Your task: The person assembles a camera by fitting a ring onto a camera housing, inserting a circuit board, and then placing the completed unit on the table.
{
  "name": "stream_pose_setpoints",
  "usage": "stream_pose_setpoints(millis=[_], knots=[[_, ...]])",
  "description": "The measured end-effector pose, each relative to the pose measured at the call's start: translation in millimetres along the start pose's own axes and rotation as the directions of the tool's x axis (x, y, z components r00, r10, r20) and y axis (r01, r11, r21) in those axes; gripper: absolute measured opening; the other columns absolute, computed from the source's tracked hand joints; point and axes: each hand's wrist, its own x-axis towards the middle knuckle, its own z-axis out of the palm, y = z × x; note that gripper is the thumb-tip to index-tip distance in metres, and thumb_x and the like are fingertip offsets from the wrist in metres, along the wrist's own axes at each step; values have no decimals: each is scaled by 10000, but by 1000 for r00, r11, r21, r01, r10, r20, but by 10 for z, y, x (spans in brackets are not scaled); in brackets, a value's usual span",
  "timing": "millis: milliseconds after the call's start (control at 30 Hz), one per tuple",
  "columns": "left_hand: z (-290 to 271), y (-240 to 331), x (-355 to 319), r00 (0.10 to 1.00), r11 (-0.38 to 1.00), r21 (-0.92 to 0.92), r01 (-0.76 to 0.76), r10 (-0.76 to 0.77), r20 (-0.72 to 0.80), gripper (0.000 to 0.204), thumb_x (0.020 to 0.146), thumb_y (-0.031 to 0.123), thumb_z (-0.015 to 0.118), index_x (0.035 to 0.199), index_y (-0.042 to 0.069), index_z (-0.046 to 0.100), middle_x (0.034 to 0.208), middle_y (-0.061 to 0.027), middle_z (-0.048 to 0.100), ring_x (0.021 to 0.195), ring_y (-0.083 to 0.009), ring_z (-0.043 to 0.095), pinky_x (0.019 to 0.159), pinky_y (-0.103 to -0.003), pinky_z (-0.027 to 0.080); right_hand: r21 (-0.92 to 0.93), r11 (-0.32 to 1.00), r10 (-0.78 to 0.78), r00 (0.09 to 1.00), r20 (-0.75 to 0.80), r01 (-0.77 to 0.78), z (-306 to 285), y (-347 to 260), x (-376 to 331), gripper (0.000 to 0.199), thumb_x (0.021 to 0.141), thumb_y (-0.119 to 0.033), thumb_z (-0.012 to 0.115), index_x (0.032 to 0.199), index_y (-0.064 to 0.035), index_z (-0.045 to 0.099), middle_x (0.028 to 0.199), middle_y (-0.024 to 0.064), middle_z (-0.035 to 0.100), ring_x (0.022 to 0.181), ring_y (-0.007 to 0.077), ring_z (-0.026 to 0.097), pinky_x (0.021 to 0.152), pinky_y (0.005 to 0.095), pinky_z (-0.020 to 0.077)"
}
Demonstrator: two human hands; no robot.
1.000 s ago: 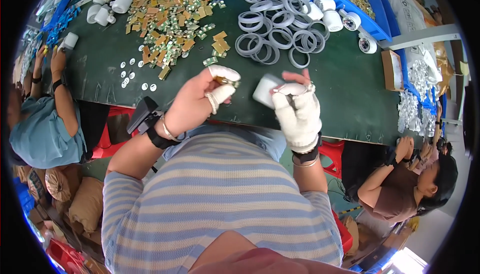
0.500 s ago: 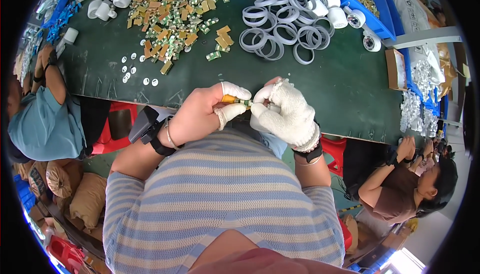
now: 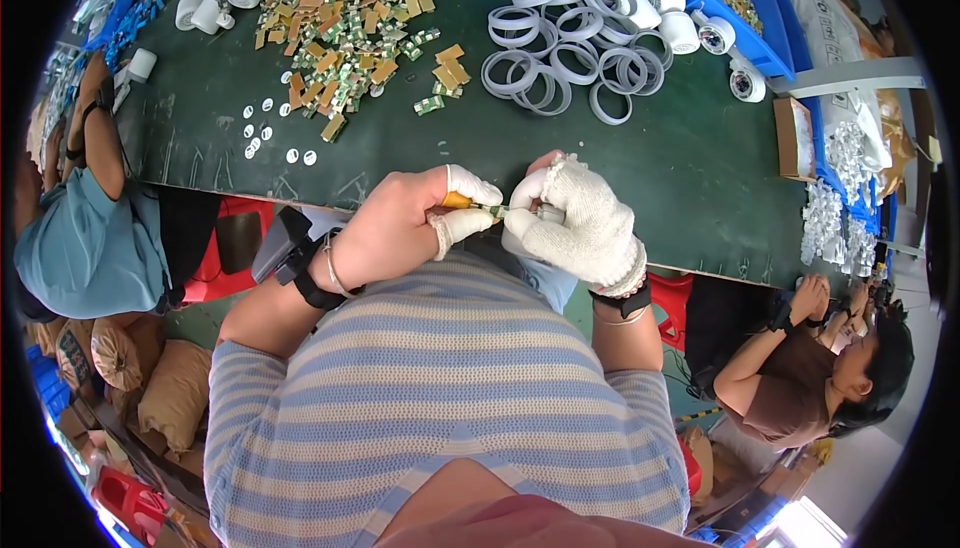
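In the head view, the left hand (image 3: 395,218) pinches a small circuit board (image 3: 497,211) between thumb and finger, at its 3 o'clock; the right hand (image 3: 585,223) curls in at the board's 3 o'clock end, its grip hidden, so I cannot tell. Likely light, stiff, brittle: best held by the edges.

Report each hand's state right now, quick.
Left hand: closed, holding a board between thumb and fingers.
Right hand: closed, at the board's right end; what it holds cannot be told.
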Motion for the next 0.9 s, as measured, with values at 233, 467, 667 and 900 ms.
stream_pose_setpoints(millis=[233, 467, 667, 900], knots=[[4, -34, -3, 978, 930, -312, 193, -159, 132, 235, 987, 45, 738, 1212, -5, 688, 1077, -78, 762, 997, -116, 719, 870, -261, 574, 17, 999, 28, 999, 34, -29, -6, 9, -62, 141, 765, -14, 791, 858, -82, 709, 786, 51, 652, 788, 232, 639, 746, 349, 504], [-21, -10, -2, 997, 992, -102, 71, -67, 46, 226, 982, 32, 738, 1202, 2, 695, 1072, -62, 765, 989, -110, 716, 858, -265, 570, -111, 994, 33, 996, 81, -24, -67, -23, -23, 143, 758, -98, 857, 842, -111, 742, 815, 50, 698, 872, 266, 677, 796, 386, 516], [27, -84, -47, 992, 993, 8, -114, 115, -43, 182, 976, 88, 752, 1151, 55, 717, 971, -94, 787, 825, -160, 745, 728, -297, 566, -291, 951, -82, 993, 89, 105, -34, -39, 44, 182, 735, -205, 910, 839, -153, 769, 837, 34, 721, 951, 269, 695, 918, 450, 524], [73, -61, -93, 979, 944, 281, -172, 195, -56, 183, 937, 44, 780, 1108, 65, 717, 952, -126, 770, 830, -263, 759, 731, -317, 569, -303, 924, -209, 971, 114, 234, 39, 68, 71, 179, 718, -171, 901, 830, -166, 761, 845, 34, 709, 961, 279, 697, 1031, 530, 505]])
